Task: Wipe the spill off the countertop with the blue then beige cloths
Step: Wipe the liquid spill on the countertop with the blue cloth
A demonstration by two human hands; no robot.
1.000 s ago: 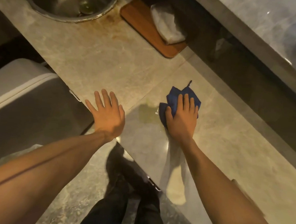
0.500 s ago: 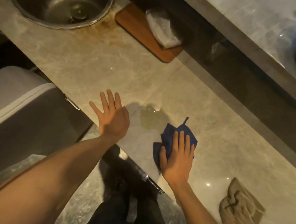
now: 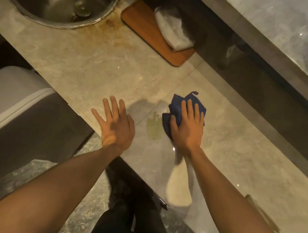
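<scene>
Pressing down flat, the right hand [image 3: 186, 129] covers the blue cloth [image 3: 175, 108] on the counter [image 3: 80, 66]; the cloth lies bunched under palm and fingers, its edges showing beyond the fingertips and past the thumb side. Grip: fingers extended and close together, laid over the cloth rather than curled around it, holding it by downward pressure. A small hanging loop at the cloth's far corner points away from the person; the bunched cloth runs roughly along the line of the hand. The spill [image 3: 153, 129], a pale yellowish puddle, sits just left of the cloth, touching its near edge. The left hand [image 3: 117, 126] rests palm-down on the counter near the front edge, fingers spread, nothing held. Both forearms reach forward, bare. The beige cloth [image 3: 262, 214] shows only as a strip beside the right forearm. Sink [image 3: 21, 5] far left; wooden board [image 3: 145, 31] beyond.
</scene>
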